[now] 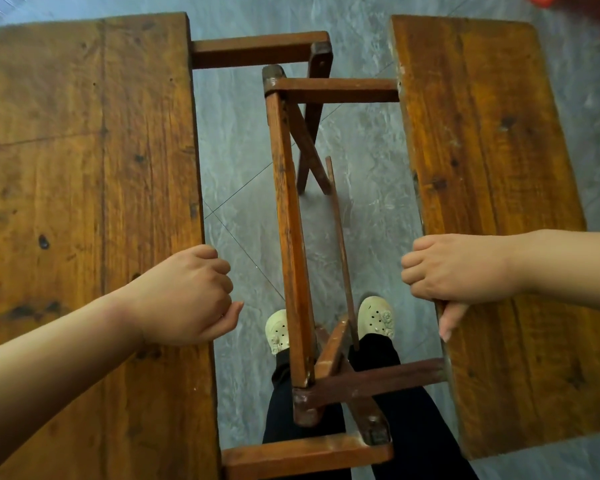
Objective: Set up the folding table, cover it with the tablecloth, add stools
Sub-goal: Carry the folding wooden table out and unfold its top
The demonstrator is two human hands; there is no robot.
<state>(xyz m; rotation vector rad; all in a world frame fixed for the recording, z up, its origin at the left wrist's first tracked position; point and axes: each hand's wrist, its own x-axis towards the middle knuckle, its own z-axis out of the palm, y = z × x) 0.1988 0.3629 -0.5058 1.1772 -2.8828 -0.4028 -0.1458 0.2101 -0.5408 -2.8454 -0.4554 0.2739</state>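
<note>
You are standing at one end of the folding table, looking down into the gap between its two wooden halves. Your left hand [187,292] is closing around the inner edge of the left board [87,202], fingers curled under and thumb pointing to the gap. Your right hand [454,271] is gripping the inner edge of the right board [482,168] the same way, with the thumb hanging down over the wood. Holding both inner edges like this is giving you equal control of the two halves, probably so you can bring them level and together.

Between the boards the frame [288,216] is showing: a long rail, crossed legs [309,147] at the far end, and short bars joining each board. Your shoes [374,317] are standing on the grey tile floor [236,161] on both sides of the rail, so be careful with your toes.

The top is not yet closed, so I judge the first step is in progress. No tablecloth or stools are clearly visible; something red at the upper right corner is too cut off to identify.
</note>
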